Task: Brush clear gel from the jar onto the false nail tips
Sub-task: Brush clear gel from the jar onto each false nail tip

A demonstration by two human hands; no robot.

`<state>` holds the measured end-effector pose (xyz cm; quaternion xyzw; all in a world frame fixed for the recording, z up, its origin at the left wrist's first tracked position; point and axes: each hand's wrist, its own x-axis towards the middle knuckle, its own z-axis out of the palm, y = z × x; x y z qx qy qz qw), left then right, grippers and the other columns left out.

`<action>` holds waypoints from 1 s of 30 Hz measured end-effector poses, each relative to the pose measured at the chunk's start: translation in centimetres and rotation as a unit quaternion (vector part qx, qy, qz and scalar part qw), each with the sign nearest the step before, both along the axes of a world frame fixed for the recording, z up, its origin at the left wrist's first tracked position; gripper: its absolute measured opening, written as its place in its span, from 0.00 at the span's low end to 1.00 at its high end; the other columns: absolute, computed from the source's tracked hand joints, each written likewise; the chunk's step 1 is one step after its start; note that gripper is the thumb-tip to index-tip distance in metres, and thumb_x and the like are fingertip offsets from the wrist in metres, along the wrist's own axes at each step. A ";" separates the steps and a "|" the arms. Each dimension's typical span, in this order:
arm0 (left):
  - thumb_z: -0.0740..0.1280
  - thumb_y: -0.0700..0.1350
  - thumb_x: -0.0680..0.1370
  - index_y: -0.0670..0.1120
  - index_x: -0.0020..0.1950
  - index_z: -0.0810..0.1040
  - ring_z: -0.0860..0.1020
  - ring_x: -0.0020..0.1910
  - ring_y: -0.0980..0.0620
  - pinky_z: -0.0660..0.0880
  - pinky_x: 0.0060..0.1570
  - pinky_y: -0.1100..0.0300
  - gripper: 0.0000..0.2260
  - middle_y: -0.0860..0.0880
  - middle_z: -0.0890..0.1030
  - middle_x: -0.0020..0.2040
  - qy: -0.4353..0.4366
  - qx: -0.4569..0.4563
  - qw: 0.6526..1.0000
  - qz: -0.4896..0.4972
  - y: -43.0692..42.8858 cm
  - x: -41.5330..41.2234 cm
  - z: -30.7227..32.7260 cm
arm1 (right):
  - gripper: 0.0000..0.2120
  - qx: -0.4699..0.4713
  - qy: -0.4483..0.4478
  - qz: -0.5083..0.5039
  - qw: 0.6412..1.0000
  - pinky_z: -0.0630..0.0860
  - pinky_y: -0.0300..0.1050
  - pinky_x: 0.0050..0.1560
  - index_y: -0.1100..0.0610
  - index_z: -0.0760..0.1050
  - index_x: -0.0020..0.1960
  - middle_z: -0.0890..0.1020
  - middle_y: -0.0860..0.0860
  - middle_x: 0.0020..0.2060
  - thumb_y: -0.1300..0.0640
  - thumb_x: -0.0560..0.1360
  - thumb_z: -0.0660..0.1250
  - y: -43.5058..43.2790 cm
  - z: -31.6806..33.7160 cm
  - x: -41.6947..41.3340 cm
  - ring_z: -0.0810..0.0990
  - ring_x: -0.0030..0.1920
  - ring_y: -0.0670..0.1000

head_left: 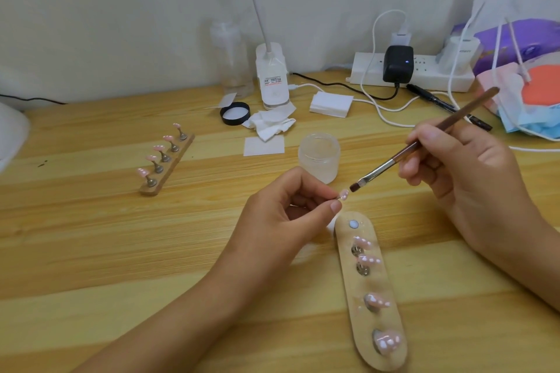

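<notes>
The left hand (285,215) pinches a pink false nail tip (344,194) on its peg just above the near wooden holder (348,254). The right hand (463,166) grips a flat gel brush (403,154), bristles just beside the tip. The open frosted gel jar (318,160) stands close behind on the wooden table (121,251).

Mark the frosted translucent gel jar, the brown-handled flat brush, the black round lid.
frosted translucent gel jar (318,162): head view, side wall.
brown-handled flat brush (378,170): head view, metal ferrule.
black round lid (234,122): head view, front rim.
</notes>
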<state>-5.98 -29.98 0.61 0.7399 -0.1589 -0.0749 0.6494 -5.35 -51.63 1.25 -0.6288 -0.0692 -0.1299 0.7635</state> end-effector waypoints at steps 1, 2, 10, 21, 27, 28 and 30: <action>0.73 0.40 0.74 0.50 0.41 0.81 0.79 0.39 0.58 0.76 0.41 0.67 0.05 0.51 0.83 0.40 -0.002 -0.001 1.000 0.000 0.0 0.0 0.0 | 0.07 0.001 0.006 0.004 1.000 0.76 0.35 0.34 0.51 0.82 0.40 0.81 0.51 0.30 0.54 0.76 0.69 0.1 0.0 0.0 0.80 0.32 0.47; 0.73 0.39 0.74 0.49 0.41 0.81 0.79 0.39 0.58 0.76 0.41 0.67 0.05 0.50 0.83 0.40 -0.003 -0.001 1.000 0.001 0.0 0.0 0.0 | 0.07 0.004 0.011 0.010 1.000 0.77 0.35 0.34 0.51 0.81 0.40 0.81 0.51 0.30 0.52 0.75 0.70 0.1 0.1 0.0 0.80 0.32 0.47; 0.73 0.38 0.74 0.50 0.41 0.81 0.79 0.38 0.58 0.76 0.41 0.66 0.08 0.52 0.82 0.39 -0.004 0.007 1.000 -0.004 0.0 0.0 -0.1 | 0.15 -0.026 0.013 0.010 1.000 0.78 0.35 0.35 0.58 0.78 0.46 0.84 0.53 0.32 0.46 0.69 0.70 0.7 0.0 -0.1 0.83 0.34 0.48; 0.74 0.39 0.74 0.52 0.40 0.80 0.79 0.39 0.56 0.77 0.42 0.65 0.08 0.49 0.83 0.41 -0.015 0.016 1.000 -0.006 0.0 0.0 -0.2 | 0.17 -0.027 0.025 0.003 0.999 0.78 0.35 0.35 0.59 0.77 0.47 0.84 0.53 0.32 0.45 0.69 0.70 0.7 -0.1 0.1 0.83 0.34 0.48; 0.74 0.40 0.74 0.50 0.41 0.80 0.81 0.41 0.57 0.77 0.43 0.66 0.06 0.51 0.84 0.42 -0.004 0.011 1.000 -0.010 0.0 0.0 -0.2 | 0.12 -0.011 0.013 0.009 1.000 0.78 0.35 0.35 0.54 0.79 0.44 0.83 0.53 0.32 0.45 0.70 0.70 0.5 -0.1 0.1 0.83 0.34 0.48; 0.74 0.39 0.74 0.50 0.41 0.80 0.81 0.41 0.58 0.76 0.43 0.67 0.06 0.53 0.84 0.41 -0.004 0.014 1.000 -0.011 0.0 0.0 -0.2 | 0.12 -0.018 0.011 0.015 1.000 0.78 0.35 0.35 0.55 0.79 0.44 0.83 0.53 0.32 0.46 0.70 0.70 0.6 -0.1 0.0 0.83 0.34 0.48; 0.74 0.39 0.74 0.49 0.41 0.80 0.81 0.41 0.58 0.76 0.43 0.67 0.06 0.54 0.84 0.41 -0.005 0.015 1.000 -0.012 0.0 0.0 -0.2 | 0.15 -0.026 0.014 0.006 1.000 0.78 0.35 0.35 0.57 0.77 0.46 0.83 0.53 0.32 0.46 0.70 0.70 0.6 -0.1 0.1 0.83 0.34 0.48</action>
